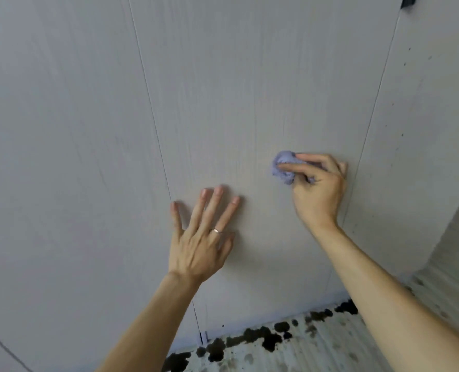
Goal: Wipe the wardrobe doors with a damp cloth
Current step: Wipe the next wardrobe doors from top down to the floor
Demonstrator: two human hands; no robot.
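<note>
Panels of pale grey, faintly wood-grained board fill nearly the whole view. Far left stands the left wardrobe door [48,157], plain and flat, parted by a thin dark seam [153,116] from the middle wardrobe door [223,89]. Just right of that seam the left hand [200,242] lies flat on the middle wardrobe door with its fingers straight, spread and pointing up; it holds nothing, and its little fingertip sits about on the seam. A thin metal ring [217,230] shows on one finger.

Up and to the right, apart from the left hand, a crumpled lilac cloth [283,167] is pressed against the same door. The right hand [317,189] grips it, fingers curled over the wad and thumb beneath, so only the cloth's left end bulges out past the fingertips. The hand's far edge lies close to a second thin seam [368,130], beyond which comes the right wardrobe door [424,116], dotted with small dark specks. A small black fitting [408,1] shows at the top edge above it. Below the doors runs a pale ribbed floor [327,342] marked with black blotches.
</note>
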